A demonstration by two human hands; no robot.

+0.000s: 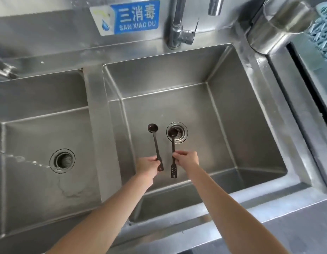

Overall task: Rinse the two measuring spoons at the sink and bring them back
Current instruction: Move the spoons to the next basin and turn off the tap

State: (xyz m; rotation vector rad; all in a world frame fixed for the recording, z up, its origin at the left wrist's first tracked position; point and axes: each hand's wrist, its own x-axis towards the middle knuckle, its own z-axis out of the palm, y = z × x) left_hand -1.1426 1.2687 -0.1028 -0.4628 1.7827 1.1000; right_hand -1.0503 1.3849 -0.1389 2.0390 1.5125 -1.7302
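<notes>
I hold two dark long-handled measuring spoons over the right basin of a steel sink [250, 114]. My left hand [148, 165] pinches the handle of the left measuring spoon [155, 142], whose bowl points away from me. My right hand [187, 158] pinches the handle of the right measuring spoon [172, 143]; its bowl hangs over the drain strainer [180, 133]. The faucet [179, 28] stands behind the basin, and no water runs from it.
A second basin [40, 125] lies to the left, with its own drain [62, 160] and a thin stream of water [21, 159] arcing in from the left edge. A steel cup [280, 24] stands at the back right beside a blue mat [323, 33]. A blue sign [135, 17] is on the backsplash.
</notes>
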